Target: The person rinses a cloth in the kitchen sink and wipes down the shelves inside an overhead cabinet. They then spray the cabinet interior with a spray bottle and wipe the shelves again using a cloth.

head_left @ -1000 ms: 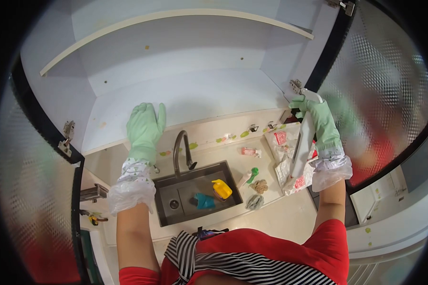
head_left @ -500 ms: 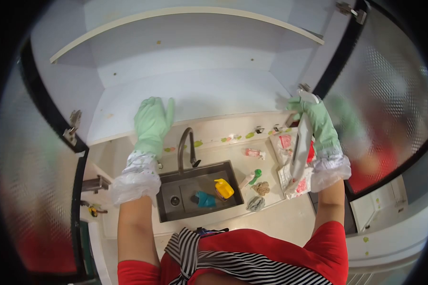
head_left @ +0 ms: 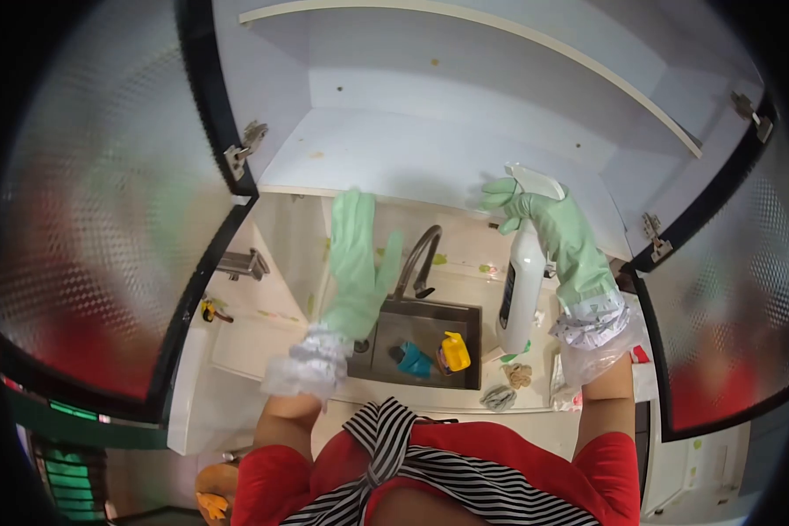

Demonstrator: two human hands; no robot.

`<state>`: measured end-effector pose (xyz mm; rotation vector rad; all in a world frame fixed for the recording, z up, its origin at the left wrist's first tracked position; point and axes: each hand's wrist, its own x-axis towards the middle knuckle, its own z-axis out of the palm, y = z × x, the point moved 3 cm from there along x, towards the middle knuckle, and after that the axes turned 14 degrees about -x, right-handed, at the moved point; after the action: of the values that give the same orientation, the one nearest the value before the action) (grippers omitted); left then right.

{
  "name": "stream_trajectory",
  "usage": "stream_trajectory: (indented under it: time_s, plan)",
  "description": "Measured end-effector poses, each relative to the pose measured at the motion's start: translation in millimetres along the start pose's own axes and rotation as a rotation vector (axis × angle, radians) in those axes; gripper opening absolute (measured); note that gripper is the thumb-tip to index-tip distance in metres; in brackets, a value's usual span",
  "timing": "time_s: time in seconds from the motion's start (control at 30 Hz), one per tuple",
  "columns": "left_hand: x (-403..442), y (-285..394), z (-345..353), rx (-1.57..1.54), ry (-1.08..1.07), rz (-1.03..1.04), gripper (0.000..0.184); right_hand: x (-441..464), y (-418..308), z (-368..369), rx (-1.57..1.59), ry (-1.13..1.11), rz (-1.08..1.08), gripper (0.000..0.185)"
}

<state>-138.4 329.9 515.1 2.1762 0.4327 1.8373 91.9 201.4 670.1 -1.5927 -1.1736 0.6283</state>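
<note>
In a green rubber glove, my left hand (head_left: 356,263) is open, with its fingers together and its thumb apart. It is in front of the lower edge of the wall cabinet (head_left: 394,145); I cannot tell whether the fingertips touch it. My right hand (head_left: 559,230), gloved the same way, grips a white spray bottle (head_left: 519,285) by its neck, just under the trigger head. The bottle hangs nearly upright in front of the cabinet's edge, its dark label partly showing on the left side. Some right-hand fingers stretch out past the trigger.
Frosted glass doors stand open at the left (head_left: 105,228) and right (head_left: 728,289). Below are a dark sink (head_left: 386,355) with a curved faucet (head_left: 421,254), a blue cloth-like item (head_left: 415,359) and a yellow container (head_left: 454,351). Crumpled cloths (head_left: 500,399) lie on the counter.
My view has turned. My left hand has come off the cabinet's bottom panel to its front edge. My right hand has brought the spray bottle away from the right door, in front of the cabinet.
</note>
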Motion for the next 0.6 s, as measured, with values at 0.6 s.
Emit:
stream_trajectory:
  time_s: [0.6]
  plan:
    - [-227.1, -23.5, -110.7, 0.344, -0.030, -0.717, 0.049, 87.7, -38.1, 156.0, 0.043, -0.263, -0.123, 0.046]
